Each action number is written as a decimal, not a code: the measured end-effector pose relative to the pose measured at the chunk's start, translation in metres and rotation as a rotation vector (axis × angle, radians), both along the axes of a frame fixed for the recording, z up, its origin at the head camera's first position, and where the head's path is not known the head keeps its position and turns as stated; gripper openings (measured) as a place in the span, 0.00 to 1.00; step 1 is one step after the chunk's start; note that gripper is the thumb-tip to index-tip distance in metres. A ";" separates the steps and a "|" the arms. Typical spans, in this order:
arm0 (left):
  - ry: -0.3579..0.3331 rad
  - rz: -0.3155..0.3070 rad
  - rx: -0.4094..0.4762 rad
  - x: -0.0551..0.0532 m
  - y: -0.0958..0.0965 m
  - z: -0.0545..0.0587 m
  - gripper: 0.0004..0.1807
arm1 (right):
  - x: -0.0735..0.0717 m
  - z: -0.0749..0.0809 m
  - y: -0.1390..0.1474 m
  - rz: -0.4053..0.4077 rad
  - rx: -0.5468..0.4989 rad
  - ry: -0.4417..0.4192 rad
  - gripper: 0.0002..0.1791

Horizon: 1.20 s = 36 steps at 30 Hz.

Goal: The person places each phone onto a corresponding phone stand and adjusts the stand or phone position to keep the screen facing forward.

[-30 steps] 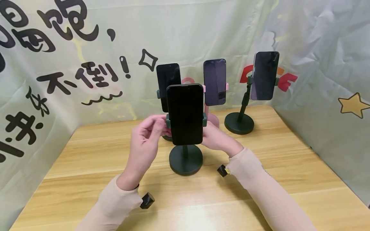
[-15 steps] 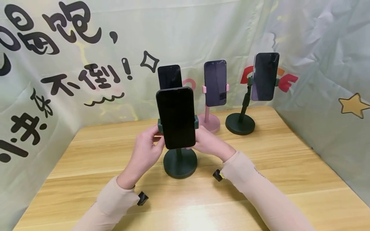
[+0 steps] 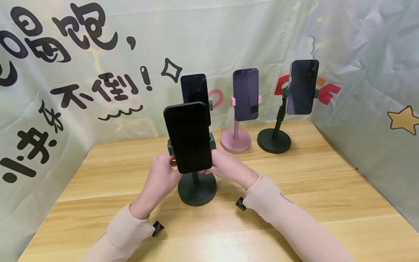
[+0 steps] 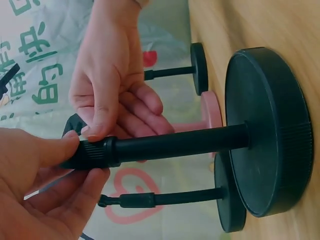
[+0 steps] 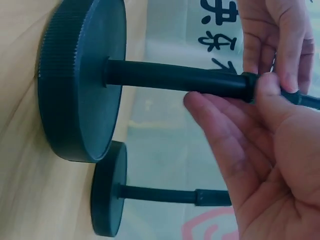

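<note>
A dark green phone stand (image 3: 197, 191) stands on the table in the head view, its clamp holding a black phone (image 3: 188, 140) that leans slightly left. My left hand (image 3: 161, 178) reaches behind the phone from the left, and the phone hides its fingertips. In the left wrist view, its thumb and fingers pinch the ribbed collar (image 4: 95, 152) on the stand's pole. From the other side comes my right hand (image 3: 230, 168). Its thumb presses the collar, and its fingers lie along the underside of the pole (image 5: 170, 77) in the right wrist view.
Behind stands another phone (image 3: 195, 87) on a dark stand, partly covered by the front phone. Farther right are a pink stand (image 3: 236, 141) and a dark green stand (image 3: 274, 141), each bearing a phone. A printed cloth (image 3: 157, 29) hangs along the table's back edge.
The front stand has moved left and slightly nearer, with its phone tilting a little left. Both hands have followed it; the left fingers have closed in behind the phone. The pink stand's base now shows.
</note>
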<state>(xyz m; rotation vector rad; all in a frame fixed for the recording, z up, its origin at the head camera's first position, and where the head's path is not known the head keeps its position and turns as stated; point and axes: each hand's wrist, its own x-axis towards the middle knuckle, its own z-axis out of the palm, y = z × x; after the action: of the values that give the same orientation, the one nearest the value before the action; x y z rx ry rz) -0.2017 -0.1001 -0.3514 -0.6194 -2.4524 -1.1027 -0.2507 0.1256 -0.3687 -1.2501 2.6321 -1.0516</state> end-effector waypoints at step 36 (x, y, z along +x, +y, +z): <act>0.063 0.535 -0.043 -0.070 -0.170 -0.001 0.19 | 0.011 -0.021 0.065 -0.115 0.070 -0.130 0.22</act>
<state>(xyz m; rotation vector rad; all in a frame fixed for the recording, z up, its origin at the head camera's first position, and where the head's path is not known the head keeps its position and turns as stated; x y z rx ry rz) -0.2719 -0.2705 -0.3519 0.0049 -2.3826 -0.7990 -0.2399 0.1908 -0.3894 -0.9926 2.6428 -1.0097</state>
